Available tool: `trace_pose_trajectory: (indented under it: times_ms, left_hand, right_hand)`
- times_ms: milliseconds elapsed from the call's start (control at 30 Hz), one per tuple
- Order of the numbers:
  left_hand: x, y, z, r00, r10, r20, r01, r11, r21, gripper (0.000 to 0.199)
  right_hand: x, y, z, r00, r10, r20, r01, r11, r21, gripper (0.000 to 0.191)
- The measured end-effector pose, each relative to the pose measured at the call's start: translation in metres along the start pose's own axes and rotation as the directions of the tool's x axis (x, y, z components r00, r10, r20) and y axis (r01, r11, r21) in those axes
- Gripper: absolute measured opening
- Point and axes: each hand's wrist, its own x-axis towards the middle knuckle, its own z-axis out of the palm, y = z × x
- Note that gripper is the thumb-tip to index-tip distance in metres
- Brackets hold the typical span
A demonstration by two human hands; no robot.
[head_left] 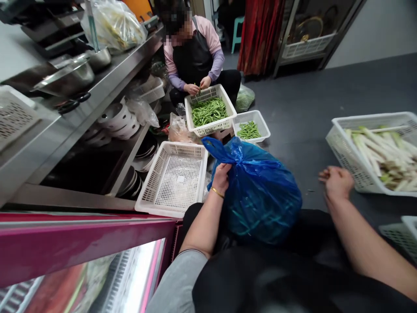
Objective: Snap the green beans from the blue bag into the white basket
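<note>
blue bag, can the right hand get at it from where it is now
Probably yes: the right hand is out to the side of the blue bag, with floor showing between them. The left hand holds the bag near its gathered top on the other side, so nothing seems to block the way.

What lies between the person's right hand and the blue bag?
In the head view, dark grey floor shows between the right hand and the blue bag, with a small scrap lying on it.
</note>
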Motion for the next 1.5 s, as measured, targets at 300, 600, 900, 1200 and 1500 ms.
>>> trace_pose_trajectory:
  times_ms: [300, 600, 900, 1200, 1500]
  left_hand:
    - [-0.029, -0.006, -0.004, 0.977, 0.176, 0.119, -0.202, 0.943, 0.263, 0.042]
    - [-0.021, -0.008, 0.029, 0.954, 0.285, 0.093, -0.214, 0.431, 0.877, 0.013]
    - [-0.02, 0.01, 0.017, 0.944, 0.273, 0.186, -0.279, 0.356, 0.892, 0.021]
    - [-0.035, 0.013, 0.013, 0.894, 0.362, 0.265, -0.333, 0.14, 0.933, 0.024]
    - [-0.046, 0.036, -0.025, 0.945, 0.274, 0.177, -0.225, 0.158, 0.961, 0.021]
  right_hand:
    - [-0.053, -0.113, 0.066, 0.354, -0.543, 0.762, 0.869, 0.491, -0.053, 0.028]
    - [-0.09, -0.152, 0.016, 0.5, -0.291, 0.816, 0.467, 0.884, 0.029, 0.033]
    - [-0.032, -0.101, -0.002, 0.584, -0.275, 0.764, 0.659, 0.71, -0.248, 0.027]
    - [-0.019, -0.156, 0.045, 0.125, -0.605, 0.787, 0.719, 0.602, 0.348, 0.047]
    - [0.019, -0.15, 0.092, 0.328, -0.4, 0.856, 0.813, 0.58, -0.04, 0.008]
